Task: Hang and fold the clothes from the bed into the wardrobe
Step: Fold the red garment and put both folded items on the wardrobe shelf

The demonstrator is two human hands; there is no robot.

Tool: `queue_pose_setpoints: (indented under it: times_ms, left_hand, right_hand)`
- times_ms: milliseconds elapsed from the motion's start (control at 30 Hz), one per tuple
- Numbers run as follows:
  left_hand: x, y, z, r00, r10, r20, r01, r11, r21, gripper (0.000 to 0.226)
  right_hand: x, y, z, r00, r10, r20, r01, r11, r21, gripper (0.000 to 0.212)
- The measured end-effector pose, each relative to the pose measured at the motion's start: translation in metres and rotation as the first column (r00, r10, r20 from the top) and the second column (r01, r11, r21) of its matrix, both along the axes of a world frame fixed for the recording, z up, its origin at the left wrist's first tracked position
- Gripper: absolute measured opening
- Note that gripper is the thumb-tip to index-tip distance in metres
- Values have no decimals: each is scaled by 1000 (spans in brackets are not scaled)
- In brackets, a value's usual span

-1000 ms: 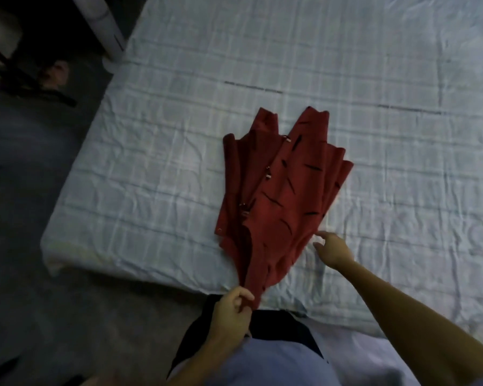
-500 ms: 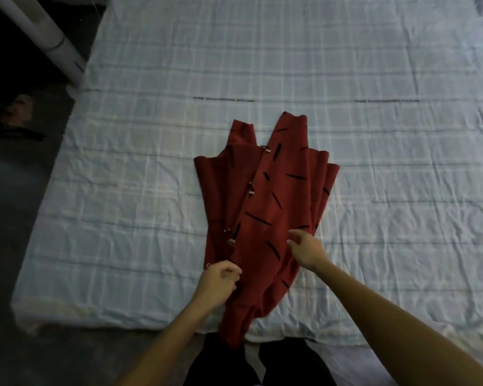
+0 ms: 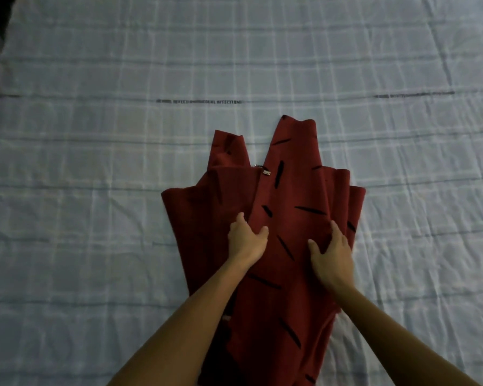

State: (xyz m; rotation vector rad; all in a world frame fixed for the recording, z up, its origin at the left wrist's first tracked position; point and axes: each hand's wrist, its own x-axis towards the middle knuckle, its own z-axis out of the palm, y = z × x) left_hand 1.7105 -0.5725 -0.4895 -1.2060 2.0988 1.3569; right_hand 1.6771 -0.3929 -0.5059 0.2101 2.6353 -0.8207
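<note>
Red garment [image 3: 287, 190] with black dashes lies flat mid-bed, narrow end toward 6 o'clock. Bare forearms [image 3: 179, 330] reach in from 7 and 5 o'clock. Left hand [image 3: 247, 242] pinches a fold between thumb and fingers; right hand [image 3: 332, 253] presses flat, fingers straight. Pale checked sheet [image 3: 95, 190] spreads toward 12 o'clock.

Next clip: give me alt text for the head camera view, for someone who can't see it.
A person's left hand and right hand rest on the middle of a dark red garment with black dash marks, spread on a pale blue checked bedsheet. The left hand's fingers tuck under a fold; the right hand lies on top.
</note>
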Motion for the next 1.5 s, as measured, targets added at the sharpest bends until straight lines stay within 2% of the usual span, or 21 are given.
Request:
queue_pose_setpoints:
  times_ms: [67, 133, 233, 300, 333, 467, 533, 633, 700, 767, 867, 933, 1000, 1067, 1100, 1133, 1167, 1233, 1300, 1400, 1500]
  left_hand:
    - [-13, 0, -16, 999, 18, 29, -20, 998, 56, 76]
    - [-18, -3, -20, 999, 26, -27, -23, 995, 98, 54]
    - [-5, -14, -3, 945, 66, -321, -92, 993, -68, 21]
    - [17, -22, 15, 867, 131, -480, -209, 972, -111, 18]
    - [31, -27, 17, 852, 152, -501, -252, 958, -138, 18]
    - [91, -44, -7, 885, 350, -308, -431, 866, -254, 32]
    - [113, -47, -21, 890, 408, -206, -451, 854, -260, 27]
    - [129, -50, -27, 905, 414, -99, -425, 865, -266, 19]
    - [129, -56, -29, 911, 412, -25, -405, 881, -246, 18]
    - [119, -65, -28, 929, 371, 1, -363, 909, -204, 20]
    - [88, -85, -24, 953, 286, -97, -302, 923, -240, 32]
    - [53, -100, -21, 941, 323, -103, -337, 927, -165, 38]
    - [20, -117, -16, 927, 374, -13, -374, 927, 0, 47]
    - [2, -127, -7, 951, 271, 152, -296, 939, 176, 46]
    - [-1, -128, -4, 965, 188, 183, -230, 943, 242, 39]
    - [-1, -129, -2, 979, 143, 144, -177, 950, 257, 28]
    - [1, -130, 0, 985, 169, 21, -169, 958, 231, 17]
    - [11, -132, 5, 908, 269, -322, -277, 961, 23, 14]
    - [29, -133, 10, 814, 290, -504, -440, 874, -206, 18]
    - [52, -122, 5, 779, 437, -449, -596, 739, -314, 18]
    - [56, -111, -13, 781, 581, -231, -625, 719, -304, 15]
  right_hand:
    - [-14, -4, -7, 998, -56, 28, 55, 998, 7, 70]
    - [-22, -8, -10, 996, -65, 55, 66, 998, -12, 60]
    - [-21, -20, -3, 999, 6, -34, -10, 993, -122, 40]
    - [-13, -34, 5, 993, 49, -104, -67, 983, -173, 35]
    - [-8, -42, 6, 988, 83, -129, -105, 978, -178, 33]
    - [9, -68, 1, 954, 293, -71, -299, 947, -116, 26]
    - [13, -75, 0, 943, 328, -45, -331, 938, -105, 25]
    - [13, -74, -1, 961, 241, -136, -249, 967, -50, 27]
    - [4, -71, -3, 973, 163, -163, -161, 987, 26, 38]
    - [-8, -69, -5, 994, 83, -75, -84, 996, -10, 54]
    - [-24, -73, -7, 997, 56, 59, -52, 996, -75, 67]
    - [-32, -78, -8, 993, 68, 93, -60, 994, -87, 71]
    - [-37, -85, -8, 989, 85, 119, -75, 994, -84, 70]
    - [-41, -89, -8, 984, 120, 134, -105, 988, -115, 54]
    - [-40, -91, -6, 982, 136, 128, -117, 983, -145, 42]
    - [-38, -92, -4, 985, 145, 98, -127, 977, -169, 31]
    - [-36, -92, -2, 989, 138, 48, -126, 974, -189, 24]
    - [-30, -90, -1, 997, 59, -50, -69, 972, -225, 18]
    - [-26, -90, 0, 996, -7, -85, -13, 972, -236, 15]
    - [-22, -95, 2, 994, -9, -107, -12, 981, -194, 12]
    - [-21, -100, 2, 1000, 6, -21, -7, 998, -66, 15]
